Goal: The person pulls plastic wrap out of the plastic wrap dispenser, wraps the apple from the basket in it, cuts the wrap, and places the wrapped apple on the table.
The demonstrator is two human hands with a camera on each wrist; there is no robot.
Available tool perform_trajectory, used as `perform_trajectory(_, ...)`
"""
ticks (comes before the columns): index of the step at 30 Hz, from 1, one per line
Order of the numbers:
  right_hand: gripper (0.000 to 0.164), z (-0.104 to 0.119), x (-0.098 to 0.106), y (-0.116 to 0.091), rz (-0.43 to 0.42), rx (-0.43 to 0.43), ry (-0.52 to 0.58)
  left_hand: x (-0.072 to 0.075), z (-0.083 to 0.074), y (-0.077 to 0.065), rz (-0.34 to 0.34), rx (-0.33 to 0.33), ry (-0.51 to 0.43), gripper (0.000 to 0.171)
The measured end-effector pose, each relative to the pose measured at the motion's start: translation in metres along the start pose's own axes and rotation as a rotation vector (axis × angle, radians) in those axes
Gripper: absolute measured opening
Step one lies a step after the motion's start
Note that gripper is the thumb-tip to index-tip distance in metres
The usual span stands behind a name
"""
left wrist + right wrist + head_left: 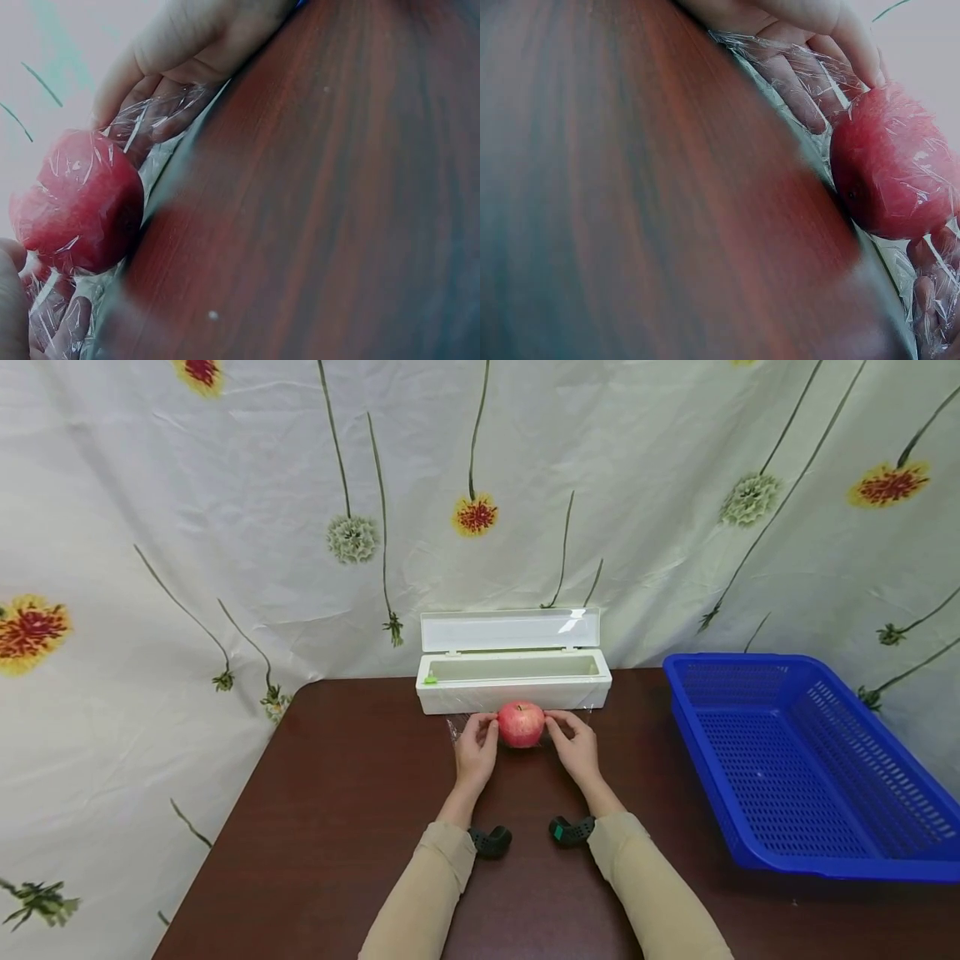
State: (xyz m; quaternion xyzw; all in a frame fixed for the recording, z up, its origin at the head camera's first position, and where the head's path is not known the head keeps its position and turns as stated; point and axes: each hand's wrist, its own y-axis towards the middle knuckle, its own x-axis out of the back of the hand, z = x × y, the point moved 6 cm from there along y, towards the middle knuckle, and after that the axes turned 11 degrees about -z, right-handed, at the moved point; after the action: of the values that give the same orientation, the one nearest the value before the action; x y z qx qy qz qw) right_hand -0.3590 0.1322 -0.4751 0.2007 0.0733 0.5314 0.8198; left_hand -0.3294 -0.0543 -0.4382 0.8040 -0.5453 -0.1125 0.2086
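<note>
A red apple (521,724) stands near the front of a white cling film box, with clear cling film (161,112) stretched over it. From the left side my left hand (476,752) pinches the film, its fingertips at the apple. My right hand (576,748) does the same on the right side. In the left wrist view, creased film covers the apple (90,202) and runs over the fingers of the right hand (187,45). The right wrist view shows film (810,64) bunched along the left hand's fingers (795,82), beside the wrapped apple (892,165).
The white cling film box (517,693) stands at the table's back edge with its clear lid (510,631) raised. A blue plastic basket (712,777) sits on the right of the brown table (337,827). A flowered curtain (262,485) hangs behind.
</note>
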Motion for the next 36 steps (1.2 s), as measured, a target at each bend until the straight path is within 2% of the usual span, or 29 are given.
perform_trajectory(4, 0.018, -0.001, -0.001, 0.002, -0.015, -0.005, 0.009, -0.002, 0.002, 0.001, 0.001, 0.0, -0.023, 0.014)
perform_trajectory(9, 0.017, -0.001, -0.003, 0.001, -0.037, -0.006, 0.014, -0.002, 0.001, 0.003, -0.035, -0.035, -0.029, 0.008)
perform_trajectory(14, 0.015, 0.0, -0.003, 0.002, -0.047, -0.029, 0.028, -0.003, -0.003, 0.004, -0.05, -0.075, -0.012, 0.01)
perform_trajectory(17, 0.011, 0.006, -0.002, 0.002, -0.04, -0.027, 0.022, -0.004, -0.004, 0.005, -0.046, -0.077, -0.024, 0.01)
perform_trajectory(24, 0.007, -0.003, -0.003, 0.003, -0.041, -0.02, -0.021, -0.004, -0.001, 0.004, -0.028, -0.052, -0.035, 0.009)
perform_trajectory(30, 0.016, -0.003, -0.005, 0.0, 0.007, -0.047, -0.001, -0.005, 0.001, 0.004, -0.006, 0.023, -0.043, 0.011)
perform_trajectory(33, 0.024, 0.005, -0.006, -0.002, 0.054, -0.041, 0.01, -0.006, 0.003, 0.004, 0.026, 0.048, -0.062, 0.015)
perform_trajectory(36, 0.03, 0.021, -0.004, -0.005, 0.107, -0.011, 0.039, -0.007, 0.004, 0.004, 0.078, 0.041, -0.092, 0.026)
